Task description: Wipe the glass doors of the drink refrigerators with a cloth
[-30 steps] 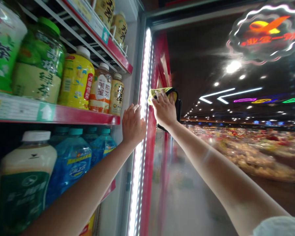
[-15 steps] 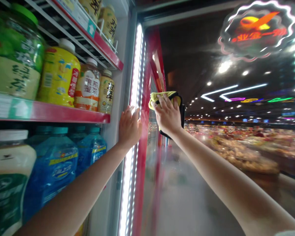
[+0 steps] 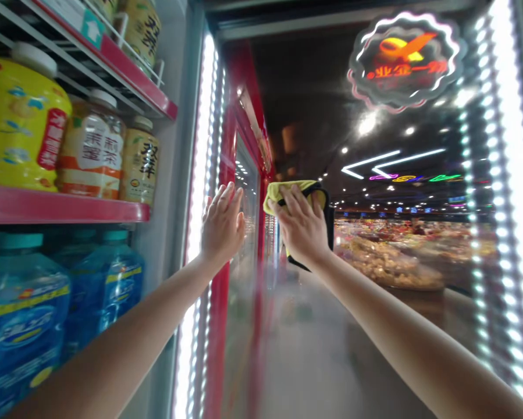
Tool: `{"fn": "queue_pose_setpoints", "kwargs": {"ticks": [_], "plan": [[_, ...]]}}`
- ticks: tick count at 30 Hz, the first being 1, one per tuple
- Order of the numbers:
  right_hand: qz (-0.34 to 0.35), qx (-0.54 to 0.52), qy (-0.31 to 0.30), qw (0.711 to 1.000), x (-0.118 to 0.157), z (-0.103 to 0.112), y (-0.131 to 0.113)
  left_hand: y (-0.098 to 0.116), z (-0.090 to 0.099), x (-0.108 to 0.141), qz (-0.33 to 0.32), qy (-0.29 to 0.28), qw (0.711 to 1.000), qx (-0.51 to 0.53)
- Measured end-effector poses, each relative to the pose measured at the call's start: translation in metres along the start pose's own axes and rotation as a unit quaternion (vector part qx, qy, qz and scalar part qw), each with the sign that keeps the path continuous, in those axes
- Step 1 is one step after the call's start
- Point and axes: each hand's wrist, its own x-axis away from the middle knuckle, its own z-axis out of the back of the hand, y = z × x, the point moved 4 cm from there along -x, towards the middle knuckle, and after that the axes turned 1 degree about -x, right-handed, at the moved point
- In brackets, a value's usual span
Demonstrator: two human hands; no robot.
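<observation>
A folded yellow cloth with black edging (image 3: 295,189) lies flat against the glass door (image 3: 313,349). My right hand (image 3: 302,227) presses on it with the fingers spread. To the left, my left hand (image 3: 223,221) is raised beside the bright LED strip (image 3: 202,145) on the door's edge, its fingers stretched up and nothing in it. Whether its palm touches the glass cannot be made out. Lower down, the glass looks hazy.
At the left, cooler shelves with a pink front rail (image 3: 64,205) hold bottled drinks, among them a yellow bottle (image 3: 21,122) and a blue bottle (image 3: 23,308). A round neon sign (image 3: 405,61) shows at the upper right, a second LED strip (image 3: 512,174) below it.
The view has turned right, so the shelves and sign sit further left and the right LED strip shows. My left hand is closer to the glass, its fingers straighter. The cloth stays under my right hand.
</observation>
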Motion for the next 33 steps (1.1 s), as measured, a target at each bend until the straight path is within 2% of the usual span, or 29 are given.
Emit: {"fn": "queue_pose_setpoints", "kwargs": {"ticks": [3,6,9,11,13,15,17,19,21,23,25,27,30,33], "plan": [[0.051,-0.007,-0.030,0.998,-0.009,0.000,0.002,0.012,-0.003,-0.006,-0.002,0.010,1.000,0.010],[0.000,0.005,0.005,1.000,-0.029,0.015,0.038,0.026,-0.007,-0.009,-0.003,0.011,1.000,0.018],[-0.070,0.028,0.048,0.996,-0.020,0.029,0.066,0.037,-0.011,-0.006,-0.006,0.007,1.000,0.026],[-0.083,0.036,0.049,0.995,0.000,0.029,0.063,0.042,-0.013,-0.002,-0.002,-0.002,1.000,0.028],[-0.057,0.032,0.025,0.998,0.015,0.024,0.049,0.048,-0.015,0.001,0.002,-0.016,1.000,0.026],[-0.009,0.024,-0.007,1.000,0.018,0.018,0.038,0.056,-0.018,0.001,0.003,-0.028,0.999,0.024],[0.013,0.024,-0.021,0.999,0.008,0.018,0.041,0.064,-0.021,-0.001,-0.005,-0.034,0.999,0.024],[-0.009,0.036,-0.009,0.999,-0.002,0.025,0.061,0.071,-0.025,-0.003,-0.012,-0.036,0.999,0.027],[-0.063,0.055,0.019,0.996,-0.001,0.034,0.084,0.077,-0.029,-0.002,-0.012,-0.033,0.999,0.031],[-0.115,0.069,0.048,0.990,0.017,0.042,0.099,0.081,-0.032,0.000,-0.003,-0.030,0.999,0.034],[-0.132,0.072,0.062,0.987,0.041,0.045,0.099,0.085,-0.034,0.004,0.005,-0.033,0.999,0.034],[-0.096,0.064,0.044,0.992,0.057,0.042,0.088,0.093,-0.035,0.006,0.004,-0.041,0.999,0.035],[-0.022,0.048,0.004,0.999,0.050,0.039,0.082,0.109,-0.038,0.002,-0.013,-0.051,0.998,0.042],[-0.033,0.043,0.019,0.998,0.028,0.046,0.109,0.123,-0.043,-0.005,-0.033,-0.058,0.997,0.048]]}}
